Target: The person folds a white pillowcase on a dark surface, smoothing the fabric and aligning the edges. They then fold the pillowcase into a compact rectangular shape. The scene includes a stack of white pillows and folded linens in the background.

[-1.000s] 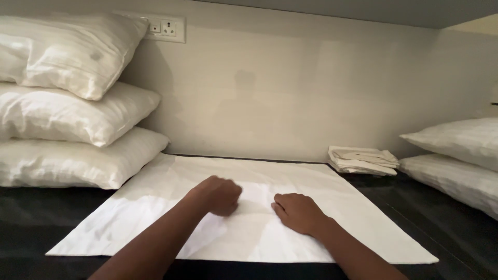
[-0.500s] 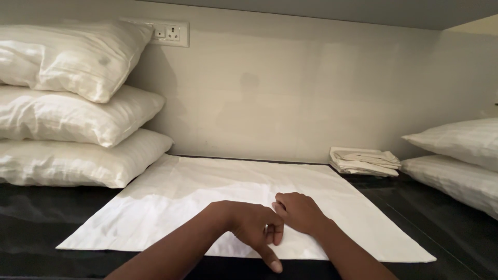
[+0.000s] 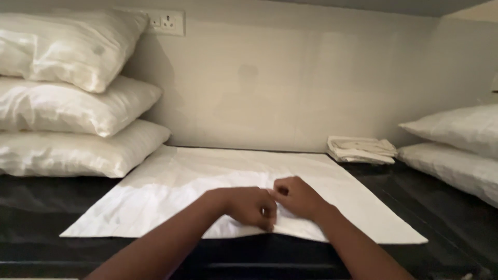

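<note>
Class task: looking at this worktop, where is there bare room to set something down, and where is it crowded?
Free: the dark worktop between the pillow stack and the white pillowcase; also the dark strip between the pillowcase, folded cloths and right pillows. Crowded: the pillowcase's near edge, where left hand and right hand meet.

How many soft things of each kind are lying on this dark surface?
Pillows: 5, with three stacked at left and two at right
Flat white cloth under both hands: 1
Folded cloth pile: 1
Total: 7
</note>
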